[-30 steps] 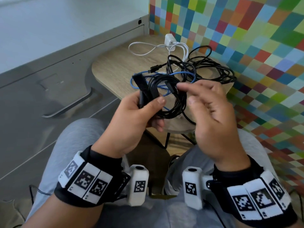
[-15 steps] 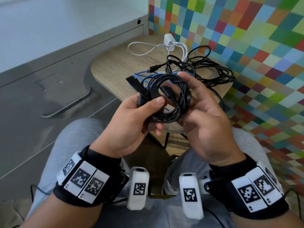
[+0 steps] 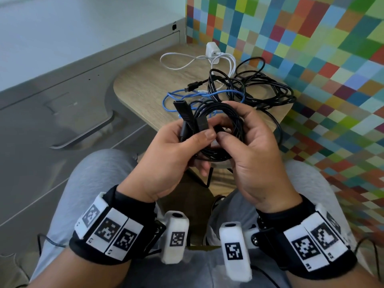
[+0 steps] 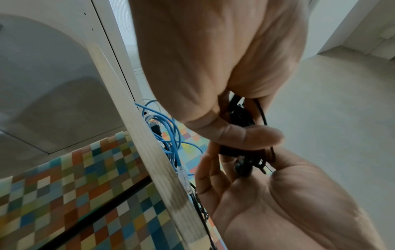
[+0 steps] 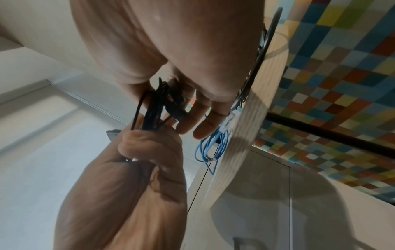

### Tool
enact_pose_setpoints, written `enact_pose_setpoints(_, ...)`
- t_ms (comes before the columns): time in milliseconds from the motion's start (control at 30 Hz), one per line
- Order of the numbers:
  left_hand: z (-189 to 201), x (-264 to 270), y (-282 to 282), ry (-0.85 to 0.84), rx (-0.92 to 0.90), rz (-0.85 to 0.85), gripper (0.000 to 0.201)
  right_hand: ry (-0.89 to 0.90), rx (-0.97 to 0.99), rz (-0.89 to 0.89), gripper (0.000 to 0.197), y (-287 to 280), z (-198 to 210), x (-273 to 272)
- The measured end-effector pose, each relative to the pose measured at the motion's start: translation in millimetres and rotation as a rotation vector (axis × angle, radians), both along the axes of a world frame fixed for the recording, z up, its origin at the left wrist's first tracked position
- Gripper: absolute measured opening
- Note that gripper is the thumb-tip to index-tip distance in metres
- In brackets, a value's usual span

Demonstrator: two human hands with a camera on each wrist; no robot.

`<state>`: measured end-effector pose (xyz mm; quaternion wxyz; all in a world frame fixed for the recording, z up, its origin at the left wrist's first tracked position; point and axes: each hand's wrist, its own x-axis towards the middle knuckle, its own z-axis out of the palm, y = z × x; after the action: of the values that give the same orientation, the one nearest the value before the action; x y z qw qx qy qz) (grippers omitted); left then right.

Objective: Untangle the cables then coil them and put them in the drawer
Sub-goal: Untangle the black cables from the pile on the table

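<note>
A coiled black cable [image 3: 220, 129] is gripped by the left hand [image 3: 170, 154] and right hand [image 3: 255, 154], just before the small table [image 3: 145, 84].
One coil is judged nearly done; the black tangle [image 3: 259, 90], blue cable [image 3: 207, 96] and white cable [image 3: 187, 61] lie on the table uncoiled, and the drawer [image 3: 62, 121] is shut.

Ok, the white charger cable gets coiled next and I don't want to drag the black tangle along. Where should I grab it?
Probably take the white plug block at the table's far end, coming from above. It stands apart from the black tangle, while the white cable's right-hand loops run beside it.
</note>
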<state>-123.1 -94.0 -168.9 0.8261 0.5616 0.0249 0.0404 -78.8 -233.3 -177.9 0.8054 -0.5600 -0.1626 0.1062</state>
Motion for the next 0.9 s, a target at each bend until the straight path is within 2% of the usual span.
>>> enact_pose_setpoints(100,2.7,0.1,-0.3,-0.003,-0.033,0.048,0.008,0.049,0.028,0.012,0.024,-0.1,3.1,-0.2)
enact_pose_setpoints(200,7.3,0.8,2.6,-0.007,-0.07,0.123,0.011,0.105,0.028,0.055,0.024,-4.6,2.8,1.7)
enact_pose_setpoints(300,9.7,2.0,9.1,-0.02,-0.082,0.188,0.011,0.072,-0.028,0.099,0.026,-5.0,-0.7,3.1)
enact_pose_setpoints(400,8.2,2.4,11.6,-0.053,-0.073,0.202,0.015,-0.012,-0.135,0.054,0.019,-4.9,-2.6,3.8)
enact_pose_setpoints(533,9.2,3.8,18.9,-0.088,-0.126,0.269,0.021,-0.048,-0.23,-0.054,0.021,-15.7,-2.3,11.1)
enact_pose_setpoints(633,10.6,5.0,26.1,-0.106,-0.156,0.284,0.018,-0.049,-0.204,-0.132,0.015,-22.8,-0.7,17.7)
enact_pose_setpoints(700,9.7,4.7,25.5,-0.108,-0.154,0.271,0.017,-0.051,-0.177,-0.166,0.018,-22.8,0.1,18.8)
enact_pose_setpoints(900,10.1,6.0,19.7,-0.085,-0.14,0.336,0.021,-0.08,-0.11,-0.191,0.018,-24.0,3.2,17.0)
